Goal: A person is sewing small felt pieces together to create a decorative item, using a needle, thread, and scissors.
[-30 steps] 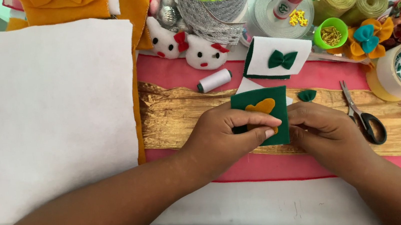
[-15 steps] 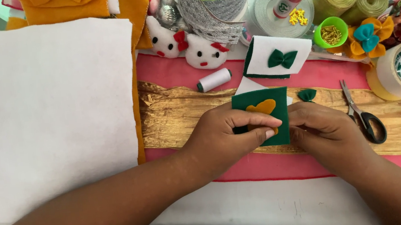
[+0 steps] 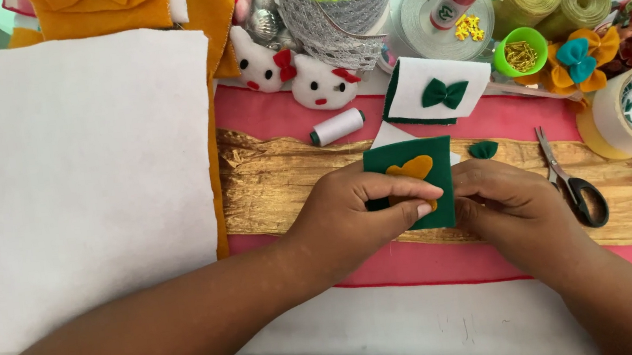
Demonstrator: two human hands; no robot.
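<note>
A dark green felt square with an orange felt shape on it lies on a strip of crinkled gold fabric. My left hand pinches the square's lower part, thumb and fingers pressing on the orange shape. My right hand grips the square's right edge with its fingers curled. A small green felt piece lies just above my right hand.
Scissors lie right of my right hand. A large white felt sheet covers the left. Behind are a white thread spool, white felt with a green bow, two white cat figures, ribbon rolls, a pin cup.
</note>
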